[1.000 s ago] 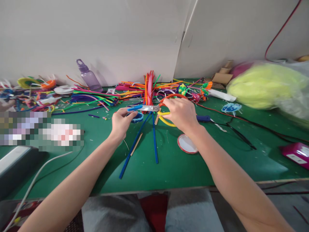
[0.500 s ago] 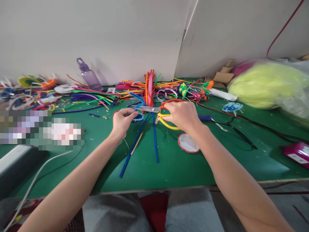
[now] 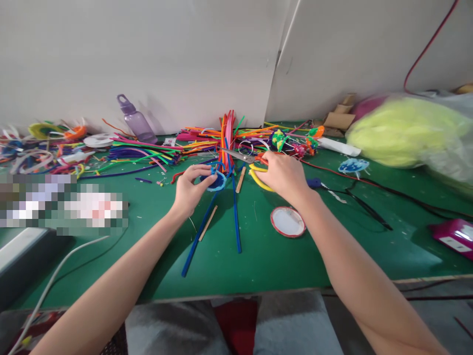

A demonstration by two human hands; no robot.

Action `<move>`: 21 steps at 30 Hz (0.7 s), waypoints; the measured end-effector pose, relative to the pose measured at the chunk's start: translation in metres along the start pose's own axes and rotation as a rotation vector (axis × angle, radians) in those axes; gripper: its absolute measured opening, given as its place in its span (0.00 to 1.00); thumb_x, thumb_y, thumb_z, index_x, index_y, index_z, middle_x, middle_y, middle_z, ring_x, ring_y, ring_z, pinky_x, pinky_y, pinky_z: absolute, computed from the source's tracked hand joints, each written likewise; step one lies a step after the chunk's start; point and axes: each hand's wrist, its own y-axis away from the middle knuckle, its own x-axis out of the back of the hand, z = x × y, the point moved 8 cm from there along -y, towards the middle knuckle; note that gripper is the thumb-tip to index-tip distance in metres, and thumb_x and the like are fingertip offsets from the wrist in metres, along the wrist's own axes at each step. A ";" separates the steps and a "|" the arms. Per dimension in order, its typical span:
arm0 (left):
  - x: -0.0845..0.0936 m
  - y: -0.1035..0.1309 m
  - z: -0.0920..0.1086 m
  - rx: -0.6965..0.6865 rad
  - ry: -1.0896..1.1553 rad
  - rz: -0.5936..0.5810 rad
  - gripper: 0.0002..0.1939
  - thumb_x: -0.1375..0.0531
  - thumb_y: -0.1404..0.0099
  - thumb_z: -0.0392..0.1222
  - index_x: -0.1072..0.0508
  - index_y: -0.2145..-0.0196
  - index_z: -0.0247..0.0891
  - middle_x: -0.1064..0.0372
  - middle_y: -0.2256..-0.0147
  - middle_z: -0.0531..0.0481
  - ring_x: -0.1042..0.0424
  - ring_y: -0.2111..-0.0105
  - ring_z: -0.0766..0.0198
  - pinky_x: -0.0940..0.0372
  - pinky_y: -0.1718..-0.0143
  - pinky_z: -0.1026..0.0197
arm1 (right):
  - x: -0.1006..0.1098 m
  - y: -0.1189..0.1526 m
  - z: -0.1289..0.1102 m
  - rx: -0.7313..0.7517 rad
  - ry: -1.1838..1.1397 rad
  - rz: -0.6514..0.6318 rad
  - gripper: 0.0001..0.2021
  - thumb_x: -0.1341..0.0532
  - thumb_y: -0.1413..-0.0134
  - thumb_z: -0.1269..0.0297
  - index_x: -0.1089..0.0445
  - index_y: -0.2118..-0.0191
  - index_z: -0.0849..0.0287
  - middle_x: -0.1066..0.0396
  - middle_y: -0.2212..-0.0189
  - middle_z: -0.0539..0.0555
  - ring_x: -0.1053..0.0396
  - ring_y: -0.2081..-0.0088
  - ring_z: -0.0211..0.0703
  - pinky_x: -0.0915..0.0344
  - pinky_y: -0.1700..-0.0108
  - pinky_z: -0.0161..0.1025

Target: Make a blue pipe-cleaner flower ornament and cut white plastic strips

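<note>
My left hand [image 3: 189, 187] pinches a small round blue pipe-cleaner piece [image 3: 218, 184] with a light blue rim and a darker middle. In my right hand [image 3: 284, 173] is a pair of scissors [image 3: 236, 155] with orange and yellow handles. Their blades point left, above the blue piece and apart from it. Two long blue pipe cleaners [image 3: 237, 222] lie on the table below my hands. Beside them rest two flat wooden sticks [image 3: 208, 224]. A round white dish with a red rim [image 3: 287, 222] sits under my right wrist.
Bundles of coloured pipe cleaners [image 3: 144, 152] spread along the back of the green table [image 3: 155, 266]. A purple bottle [image 3: 138, 123] stands against the wall. To the right are a bag of yellow material [image 3: 402, 130], a blue-handled tool with black cable [image 3: 316, 183] and a magenta box [image 3: 456, 236].
The scissors have drawn off to the right, with their blades tipped upward from the blue piece. My left hand has turned the piece so that its dark blue face shows.
</note>
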 end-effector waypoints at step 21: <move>-0.051 0.033 0.011 0.380 0.269 -0.697 0.07 0.30 0.49 0.42 0.21 0.75 0.36 0.26 0.59 0.46 0.28 0.59 0.59 0.36 0.57 0.59 | 0.021 0.023 -0.070 0.440 -0.960 -0.437 0.06 0.39 0.45 0.70 0.24 0.64 0.58 0.29 0.69 0.50 0.34 0.68 0.35 0.40 0.66 0.34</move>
